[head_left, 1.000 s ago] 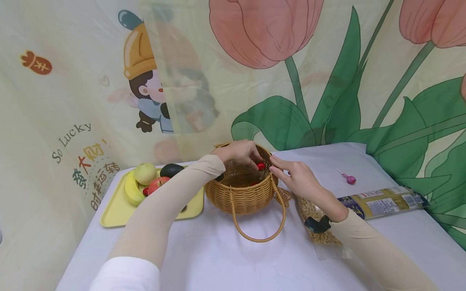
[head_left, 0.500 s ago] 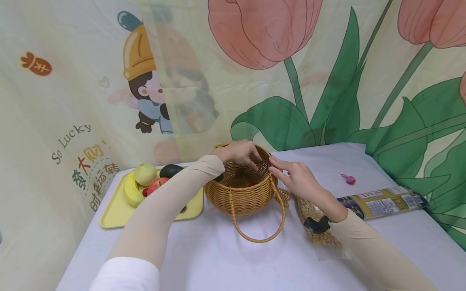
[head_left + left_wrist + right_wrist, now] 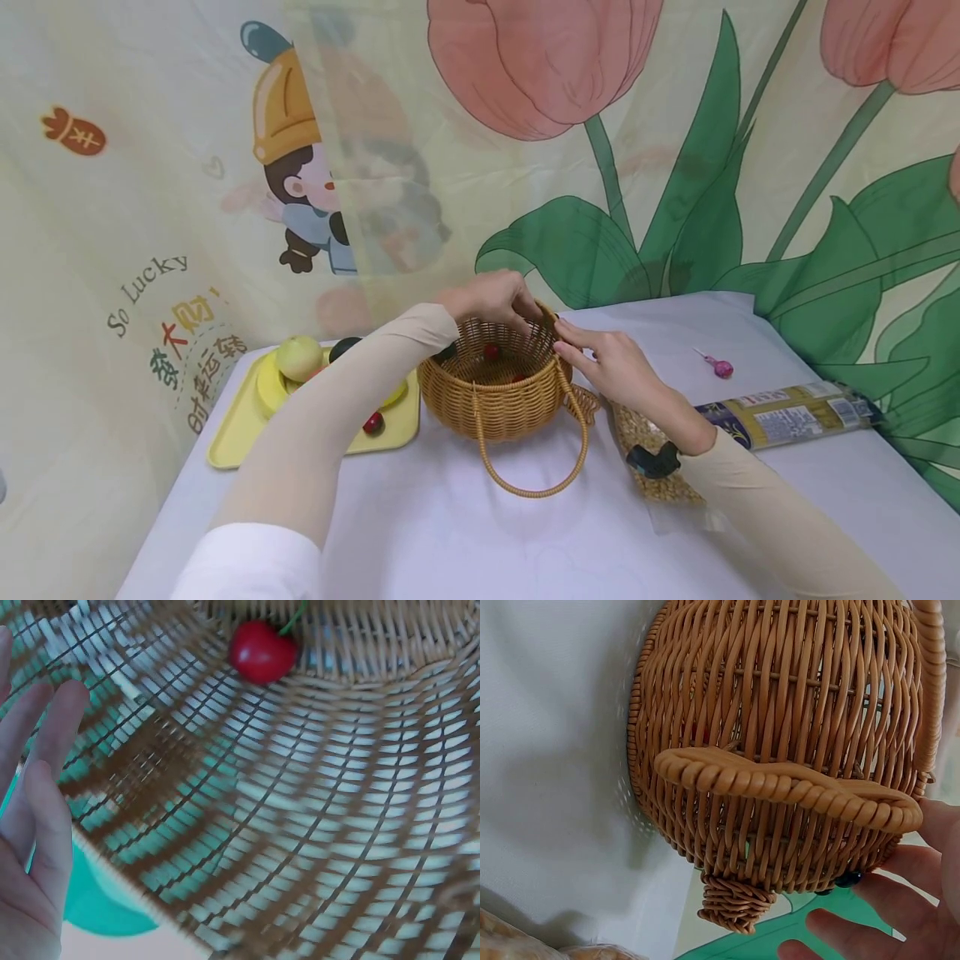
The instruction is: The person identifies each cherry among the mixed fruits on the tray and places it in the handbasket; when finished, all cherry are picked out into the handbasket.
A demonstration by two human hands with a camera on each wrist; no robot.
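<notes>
A round wicker basket [image 3: 491,417] stands on the table, its handle folded down toward the front. My left hand [image 3: 498,296] is over the basket's far rim, fingers loosely bent with nothing between them. The left wrist view shows this hand [image 3: 37,802] beside the woven wall, apart from a red cherry [image 3: 262,652] with a green stem. That cherry [image 3: 492,352] lies inside on the basket floor, and more red shows near the front wall. My right hand [image 3: 618,367] touches the basket's right rim, its fingers fairly straight and spread [image 3: 900,900] along the wicker side.
At left, a yellow tray [image 3: 232,442] bears a banana, a pale round fruit [image 3: 299,358], a dark oval item and a cherry [image 3: 373,423]. Right of the basket lie a bag of peanuts [image 3: 660,479], a long noodle packet [image 3: 787,417] and a wrapped lollipop [image 3: 722,368].
One second ago my left hand held a red cherry inside the basket. It let go, and the hand has risen slightly, leaving the cherry inside. My right hand has stayed at the rim.
</notes>
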